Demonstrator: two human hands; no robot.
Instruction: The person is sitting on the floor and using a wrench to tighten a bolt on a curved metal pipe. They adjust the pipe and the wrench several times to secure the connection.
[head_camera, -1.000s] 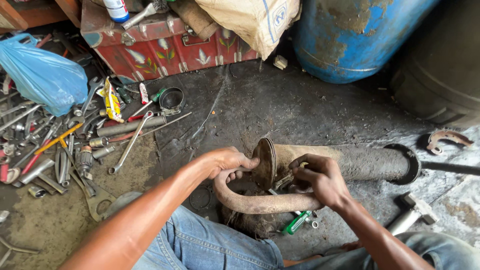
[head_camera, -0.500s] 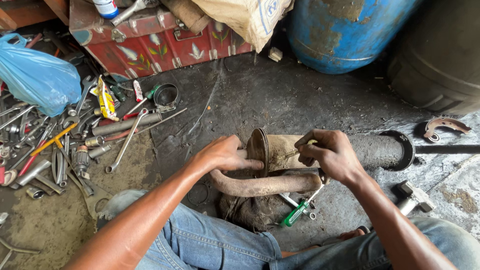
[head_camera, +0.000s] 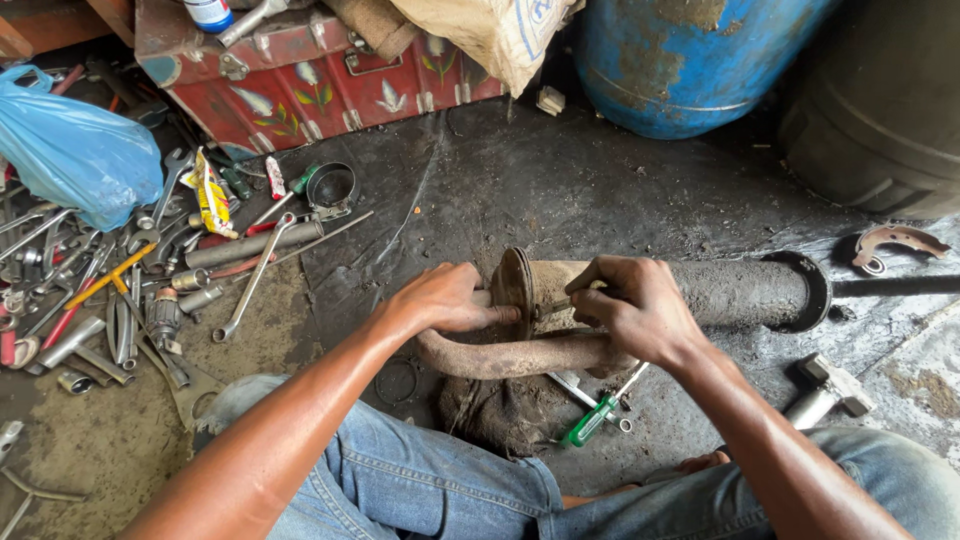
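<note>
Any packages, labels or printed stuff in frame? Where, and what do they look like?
Blue plastic bag: far left, bulging, over the tools.
Tan sack: top centre, draped on the red metal box, blue print.
Yellow packet: flat, among the tools.
White bottle: blue label, top edge.

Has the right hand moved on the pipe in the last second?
Yes. The right hand has climbed from the rusty bent tube onto the top of the pipe, just right of the round flange.
</note>
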